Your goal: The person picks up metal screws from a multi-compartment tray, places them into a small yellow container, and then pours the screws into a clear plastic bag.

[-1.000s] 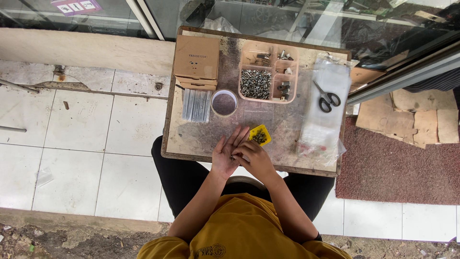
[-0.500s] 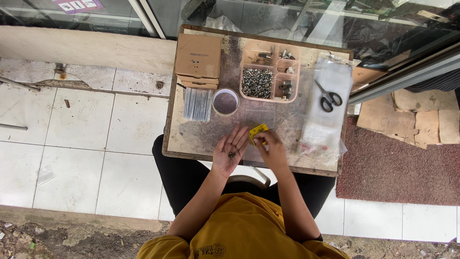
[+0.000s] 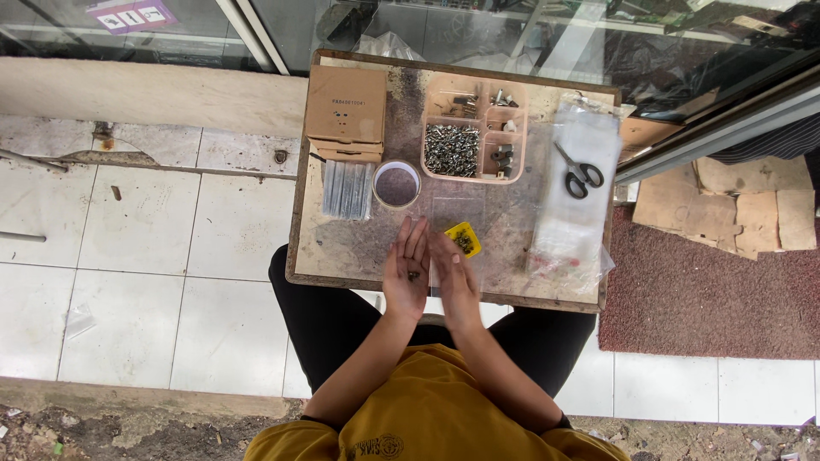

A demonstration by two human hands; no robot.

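My left hand (image 3: 408,271) lies palm up over the front edge of the small worn table (image 3: 333,252), with a few small dark screws (image 3: 413,276) resting in the palm. My right hand (image 3: 454,282) is beside it, edge-on with fingers stretched out and nothing visible in it. Just past its fingertips a small yellow packet (image 3: 463,239) holding dark bits lies on the table.
On the table stand a pink compartment tray (image 3: 515,154) of screws and metal parts, a round white cup (image 3: 396,184), stacked cardboard boxes (image 3: 346,107), a bundle of clear strips (image 3: 348,189), and scissors (image 3: 582,175) on clear plastic bags (image 3: 574,222). White tiles lie left, a red mat right.
The yellow packet, held at my right fingertips earlier, now lies on the table. My right hand has drawn back beside the left palm, which has opened flat with screws in it.
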